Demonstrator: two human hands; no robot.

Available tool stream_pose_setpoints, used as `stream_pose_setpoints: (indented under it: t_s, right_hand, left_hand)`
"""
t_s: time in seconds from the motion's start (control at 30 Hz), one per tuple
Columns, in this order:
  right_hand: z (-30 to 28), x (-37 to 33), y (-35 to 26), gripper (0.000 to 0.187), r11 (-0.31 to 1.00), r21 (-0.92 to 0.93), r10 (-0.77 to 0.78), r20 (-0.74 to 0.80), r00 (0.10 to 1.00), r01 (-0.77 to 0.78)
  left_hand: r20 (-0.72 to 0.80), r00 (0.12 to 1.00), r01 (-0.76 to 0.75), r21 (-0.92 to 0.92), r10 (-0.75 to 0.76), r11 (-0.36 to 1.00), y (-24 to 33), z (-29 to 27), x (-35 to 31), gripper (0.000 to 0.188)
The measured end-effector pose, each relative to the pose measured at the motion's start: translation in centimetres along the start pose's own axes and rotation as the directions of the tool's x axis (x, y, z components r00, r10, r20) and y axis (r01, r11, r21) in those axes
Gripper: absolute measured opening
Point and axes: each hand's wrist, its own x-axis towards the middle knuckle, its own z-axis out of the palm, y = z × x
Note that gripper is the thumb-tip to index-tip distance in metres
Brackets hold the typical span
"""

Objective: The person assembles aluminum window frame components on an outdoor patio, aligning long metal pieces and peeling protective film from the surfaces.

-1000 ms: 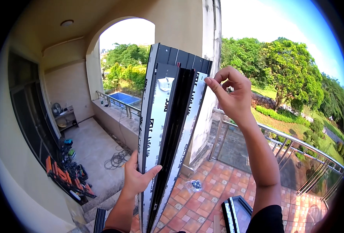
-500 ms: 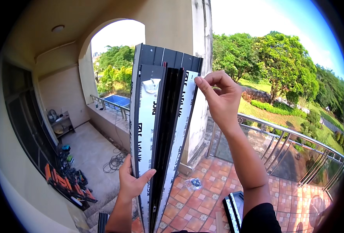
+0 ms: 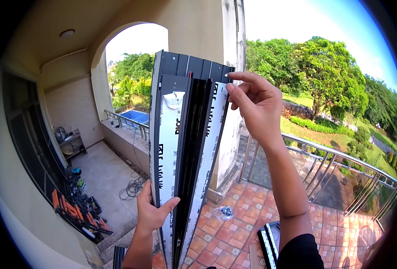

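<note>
A long dark frame profile [image 3: 193, 148] stands upright before me, with black channels down its middle and strips of white printed protective film [image 3: 168, 130] on its faces. My left hand [image 3: 155, 207] is closed around its lower left edge, the thumb lying across the film. At the upper right corner, my right hand [image 3: 256, 96] has its index finger stretched to the edge. Its thumb sits just below, beside the top of the right film strip [image 3: 213, 121], with a gap between the two fingertips. Near the left strip's top, a piece of film is peeled and crumpled [image 3: 174, 99].
On the tiled floor [image 3: 243, 204] lie a clear bag of small parts [image 3: 226, 212] and another dark framed piece [image 3: 269, 242]. A metal railing [image 3: 337, 154] runs along the right. Orange and black tools [image 3: 77, 213] and a coiled cable [image 3: 133, 187] lie to the left.
My right hand has shifted slightly up along the profile's edge. Its index finger has straightened out toward the top corner. My left hand keeps its grip.
</note>
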Motion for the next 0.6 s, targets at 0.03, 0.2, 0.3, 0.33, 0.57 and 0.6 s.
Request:
stream_pose_setpoints:
  t_s: [0.03, 0.2, 0.3, 0.33, 0.57, 0.6]
  right_hand:
    - [0.1, 0.3, -0.4, 0.015, 1.0, 0.003, 0.0, 0.001, 1.0, 0.0]
    - [0.8, 1.6, -2.0, 0.021, 0.972, -0.065, 0.232, 0.139, 0.963, -0.225]
    - [0.9, 2.0, -2.5, 0.022, 0.951, -0.083, 0.309, 0.154, 0.938, -0.299]
    - [0.9, 2.1, -2.5, 0.022, 0.943, -0.083, 0.332, 0.157, 0.93, -0.322]
    - [0.6, 2.3, -2.2, 0.022, 0.941, -0.054, 0.338, 0.202, 0.919, -0.334]
    - [0.6, 2.2, -2.1, 0.022, 0.941, -0.049, 0.336, 0.208, 0.918, -0.333]
  left_hand:
    - [0.002, 1.0, 0.001, 0.004, -0.001, 1.0, 0.1, -0.1, -0.1, 0.052]
    - [-0.006, 1.0, 0.008, -0.002, -0.008, 1.0, 0.1, -0.2, -0.2, 0.05]
    - [-0.009, 1.0, 0.016, -0.002, -0.016, 1.0, 0.5, -0.1, -0.2, 0.049]
    - [-0.006, 1.0, 0.016, 0.0, -0.016, 1.0, 0.5, 0.0, -0.2, 0.049]
    - [-0.017, 1.0, -0.003, -0.025, 0.002, 1.0, 0.7, 0.1, -0.2, 0.048]
    - [-0.023, 1.0, -0.01, -0.028, 0.01, 1.0, 0.7, 0.1, -0.2, 0.048]
